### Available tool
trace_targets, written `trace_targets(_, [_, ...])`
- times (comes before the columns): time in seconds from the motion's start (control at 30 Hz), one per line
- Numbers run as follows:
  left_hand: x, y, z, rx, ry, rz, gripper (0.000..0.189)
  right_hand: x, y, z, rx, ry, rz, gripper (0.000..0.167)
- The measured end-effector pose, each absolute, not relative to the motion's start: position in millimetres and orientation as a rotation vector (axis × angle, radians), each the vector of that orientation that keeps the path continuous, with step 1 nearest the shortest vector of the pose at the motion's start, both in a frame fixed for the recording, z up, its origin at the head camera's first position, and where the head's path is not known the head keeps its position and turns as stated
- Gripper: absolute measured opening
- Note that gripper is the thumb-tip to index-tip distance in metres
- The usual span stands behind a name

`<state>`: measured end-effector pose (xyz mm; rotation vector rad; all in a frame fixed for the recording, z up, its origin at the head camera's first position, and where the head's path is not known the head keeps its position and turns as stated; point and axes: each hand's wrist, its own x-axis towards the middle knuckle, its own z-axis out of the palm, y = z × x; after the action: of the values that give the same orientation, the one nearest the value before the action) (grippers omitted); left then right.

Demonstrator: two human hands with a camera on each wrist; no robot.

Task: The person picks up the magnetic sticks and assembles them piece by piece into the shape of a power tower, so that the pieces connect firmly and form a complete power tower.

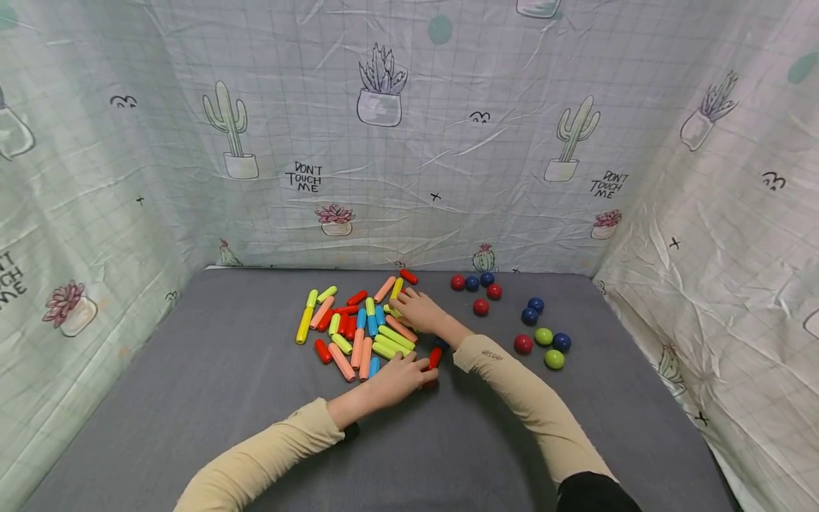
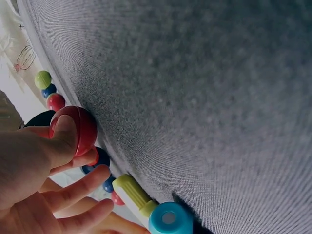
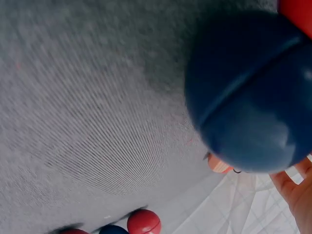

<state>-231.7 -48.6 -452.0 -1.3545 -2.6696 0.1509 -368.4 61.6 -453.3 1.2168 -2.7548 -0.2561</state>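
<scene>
My left hand (image 1: 397,379) is at the front right of a spread of short, marker-like plastic sticks. In the left wrist view its thumb lies on a red ball (image 2: 80,129), with the index finger along the ball's far side and the other fingers extended. A red stick (image 1: 435,358) lies by those fingertips. The right hand (image 1: 419,311) reaches over the pile's right edge, fingers spread among a yellow stick (image 1: 397,287), yellow-green ones and a salmon stick (image 1: 402,329). Under the right wrist sits a dark blue ball (image 3: 243,97), mostly hidden from the head view.
Right of the hands are several loose balls, including a red ball (image 1: 523,344), a blue ball (image 1: 530,316) and a green ball (image 1: 554,359). More sticks, such as a yellow stick (image 1: 304,326), lie leftward on the grey cloth (image 1: 256,398). A patterned curtain (image 1: 435,156) surrounds the table.
</scene>
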Motion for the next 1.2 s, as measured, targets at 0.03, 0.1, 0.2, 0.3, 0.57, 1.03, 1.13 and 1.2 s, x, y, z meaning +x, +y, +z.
trace_targets(0.03, [-231.4, -48.7, -451.9, -1.355, -2.670, 0.148, 0.029, -368.2, 61.6, -453.9, 1.211, -2.766, -0.248, 0.034])
trace_targets(0.1, [-231.5, -48.8, -452.3, -1.353, -2.665, 0.149, 0.029, -367.3, 61.8, -454.3, 1.202, -2.785, -0.239, 0.034])
trace_targets(0.2, [-231.6, -48.9, -452.9, -1.353, -2.658, 0.147, 0.028, -365.6, 62.4, -454.6, 1.188, -2.817, -0.235, 0.034])
trace_targets(0.3, [-231.5, -48.8, -453.3, -1.357, -2.650, 0.150, 0.028, -364.3, 63.1, -453.8, 1.182, -2.840, -0.227, 0.035])
trace_targets(0.57, [-231.8, -48.7, -454.8, -1.357, -2.654, 0.164, 0.029, -359.1, 68.7, -449.8, 1.229, -2.806, -0.128, 0.030])
trace_targets(1.03, [-230.2, -48.7, -452.7, -1.327, -2.607, 0.275, 0.029, -329.1, 122.7, -425.2, 1.049, -2.940, 0.141, 0.024])
trace_targets(1.13, [-230.1, -50.1, -453.7, -1.328, -2.576, 0.298, 0.028, -319.6, 140.8, -426.3, 1.024, -2.988, 0.221, 0.024])
trace_targets(1.2, [-229.7, -50.9, -454.0, -1.333, -2.541, 0.324, 0.027, -314.4, 151.4, -428.8, 1.005, -3.014, 0.272, 0.024])
